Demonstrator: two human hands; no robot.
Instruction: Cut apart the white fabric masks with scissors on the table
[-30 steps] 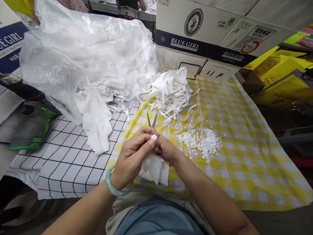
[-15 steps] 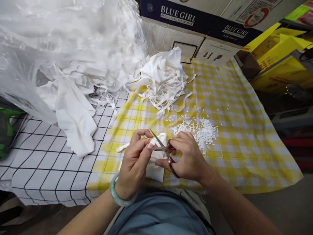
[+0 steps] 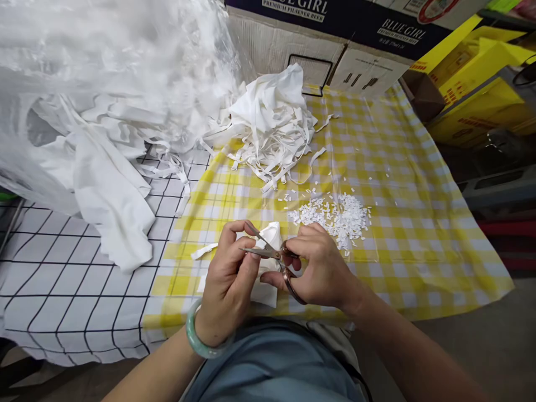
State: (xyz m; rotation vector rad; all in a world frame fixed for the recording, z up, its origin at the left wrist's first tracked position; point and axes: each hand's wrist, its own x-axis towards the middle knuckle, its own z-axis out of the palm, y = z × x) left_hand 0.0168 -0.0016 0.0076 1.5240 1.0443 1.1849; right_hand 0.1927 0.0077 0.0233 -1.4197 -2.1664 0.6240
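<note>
Two heaps (image 3: 272, 125) (image 3: 335, 215) lie beyond the scissors (image 3: 274, 257).

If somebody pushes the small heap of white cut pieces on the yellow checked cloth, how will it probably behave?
The heap of white cut pieces would probably scatter, not slide together: the bits lie loose and some already stray around it. They look tiny and thin, so likely very light. The yellow checked cloth looks smooth, so they may slide easily.

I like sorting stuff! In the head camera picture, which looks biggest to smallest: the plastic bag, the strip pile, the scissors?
1. plastic bag, biggest by far
2. strip pile
3. scissors, smallest, even though they are nearest the camera, held in the right hand.
</note>
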